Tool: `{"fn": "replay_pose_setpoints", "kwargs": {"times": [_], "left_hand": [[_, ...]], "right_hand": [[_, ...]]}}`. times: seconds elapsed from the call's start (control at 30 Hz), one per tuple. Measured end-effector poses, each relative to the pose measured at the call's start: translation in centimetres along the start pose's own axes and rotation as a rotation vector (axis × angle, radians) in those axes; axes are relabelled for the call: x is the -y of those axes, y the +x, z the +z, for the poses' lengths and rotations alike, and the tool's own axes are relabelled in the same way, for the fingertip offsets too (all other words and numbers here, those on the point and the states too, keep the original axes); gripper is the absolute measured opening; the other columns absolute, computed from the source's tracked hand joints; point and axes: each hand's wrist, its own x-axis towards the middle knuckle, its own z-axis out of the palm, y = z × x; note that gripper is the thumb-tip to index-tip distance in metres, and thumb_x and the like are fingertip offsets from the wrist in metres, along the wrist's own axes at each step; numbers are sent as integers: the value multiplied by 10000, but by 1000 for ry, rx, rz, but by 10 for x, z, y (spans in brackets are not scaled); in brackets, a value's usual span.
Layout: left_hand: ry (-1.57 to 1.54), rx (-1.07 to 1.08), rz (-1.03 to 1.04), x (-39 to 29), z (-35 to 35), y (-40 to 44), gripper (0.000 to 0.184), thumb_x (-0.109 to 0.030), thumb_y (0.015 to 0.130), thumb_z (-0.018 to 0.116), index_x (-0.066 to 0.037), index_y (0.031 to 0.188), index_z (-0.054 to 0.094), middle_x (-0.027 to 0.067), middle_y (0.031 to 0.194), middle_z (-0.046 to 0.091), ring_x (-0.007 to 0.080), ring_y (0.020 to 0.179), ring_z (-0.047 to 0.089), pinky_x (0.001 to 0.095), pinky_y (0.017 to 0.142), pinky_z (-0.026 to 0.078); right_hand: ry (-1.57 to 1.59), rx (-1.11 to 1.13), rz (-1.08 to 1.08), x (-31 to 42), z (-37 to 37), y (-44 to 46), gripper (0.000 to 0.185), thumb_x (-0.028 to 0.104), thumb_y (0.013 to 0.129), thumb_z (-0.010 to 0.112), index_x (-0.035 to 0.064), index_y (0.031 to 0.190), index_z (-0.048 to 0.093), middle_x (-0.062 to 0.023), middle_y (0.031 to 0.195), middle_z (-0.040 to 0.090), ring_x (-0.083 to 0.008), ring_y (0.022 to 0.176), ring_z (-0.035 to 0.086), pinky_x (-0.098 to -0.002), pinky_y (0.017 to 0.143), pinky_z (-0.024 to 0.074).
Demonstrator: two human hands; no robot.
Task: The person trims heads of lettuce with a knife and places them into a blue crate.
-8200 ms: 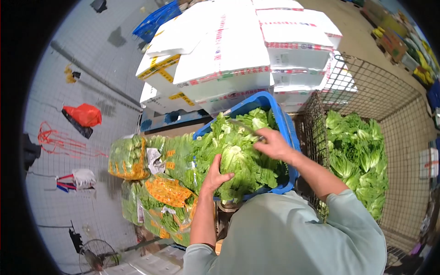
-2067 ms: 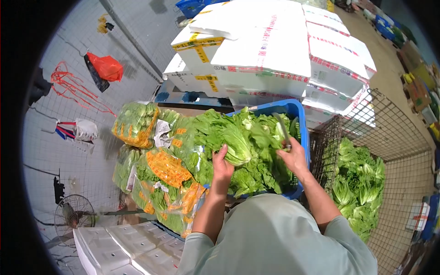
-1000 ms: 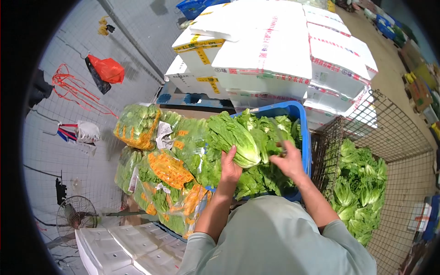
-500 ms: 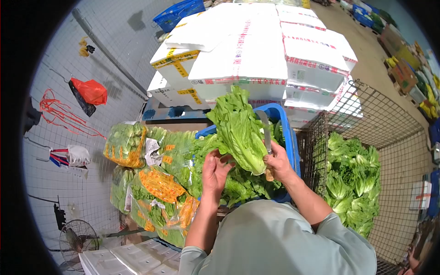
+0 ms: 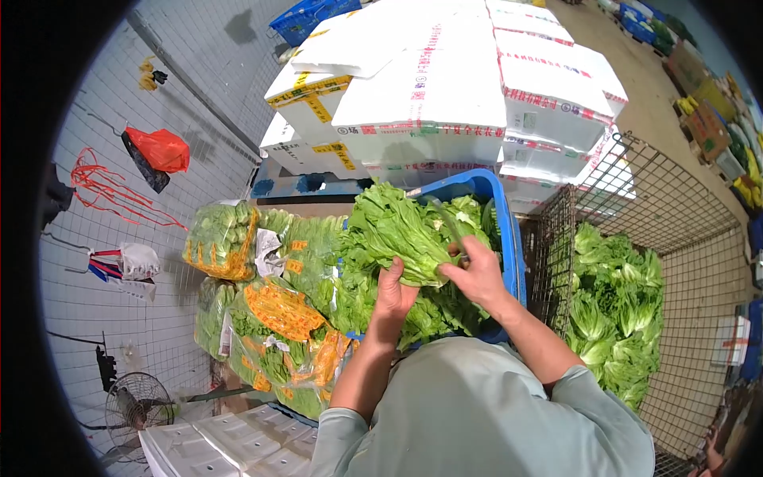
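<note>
A leafy green lettuce head (image 5: 397, 230) lies tilted above the blue crate (image 5: 509, 238), its cut base toward my right hand. My left hand (image 5: 393, 296) holds the lettuce from below near its base, thumb up in front and the other fingers partly hidden under the leaves. Gripped in my right hand (image 5: 478, 274) is a knife (image 5: 447, 221), its blade pointing up and away to the left. The right thumb touches the lettuce base. More loose lettuce leaves (image 5: 433, 314) fill the crate beneath both hands.
Plastic-bagged greens (image 5: 294, 246) are piled left of the crate. A wire cage (image 5: 683, 318) at right holds several lettuce heads (image 5: 608, 318). White printed boxes (image 5: 421, 87) stand stacked ahead on a blue pallet (image 5: 310, 184). A fan (image 5: 139, 409) and white foam boxes (image 5: 230, 445) are at lower left.
The lettuce has come down and tipped leftward, from upright to slanting. My left hand has moved right and taken hold near its base. My right hand has risen slightly with the knife, which now leans left.
</note>
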Motion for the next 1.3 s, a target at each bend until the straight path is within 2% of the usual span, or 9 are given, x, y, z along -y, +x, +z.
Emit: {"fn": "replay_pose_setpoints", "kwargs": {"times": [0.07,0.17,0.63,0.77,0.8,0.93,1.1,1.17,1.3], "left_hand": [[34,33,28,2,9,-2,680,-280,854,680,-42,1392,338,98,1348,485,271,1246,458,457,1068,343],[18,-83,59,5,10,-3,589,-276,903,619,-42,1379,362,98,1331,501,272,1223,482,449,1053,363],[-107,-380,135,-17,39,6,738,-549,848,596,-102,1392,376,84,1379,457,293,1272,427,502,1062,345],[-144,-375,138,-49,14,10,707,-531,866,580,-88,1378,378,100,1362,473,297,1261,441,517,1068,331],[-140,-373,138,-48,9,10,707,-531,866,580,-88,1378,378,100,1362,473,297,1261,441,517,1068,331],[-21,-190,42,-33,5,-1,635,-425,916,560,-27,1370,363,138,1370,461,302,1266,443,493,1061,351],[306,107,84,-26,47,-15,616,-342,954,522,-37,1423,264,122,1432,373,294,1308,389,481,1078,329],[272,224,81,-31,67,-14,811,-439,873,621,-65,1450,190,106,1497,257,286,1353,323,483,1095,300],[142,111,33,-39,41,-14,863,-498,718,761,-92,1381,385,55,1418,418,275,1307,395,494,1085,315]], "right_hand": [[-129,-67,-238,-8,11,1,184,70,750,680,-9,828,533,-162,718,480,-310,579,506,-367,524,412],[-109,-111,-183,-7,16,-1,157,49,762,664,-10,820,530,-149,706,484,-298,563,510,-368,506,409],[466,-387,240,8,-7,-15,155,42,784,653,5,924,597,30,695,552,-51,579,460,-233,526,396],[-56,-104,200,-38,-36,-2,245,74,737,679,-40,930,580,-95,745,573,-174,621,544,-307,568,444],[-355,-86,1,-35,-40,-1,311,113,716,701,-47,957,587,-169,842,569,-256,682,574,-356,600,460],[-75,-7,167,-8,-21,0,450,106,664,758,-25,1061,590,-104,927,595,-181,743,580,-296,618,491],[78,27,22,-15,11,1,606,111,664,775,-11,1199,517,-113,1014,605,-189,885,591,-306,786,487],[423,49,206,3,0,2,577,120,719,757,-11,1217,496,-93,1009,617,-144,908,577,-286,806,477],[721,14,146,11,-15,4,550,171,767,747,-27,1209,487,-53,917,610,-97,773,576,-244,680,491]]}}
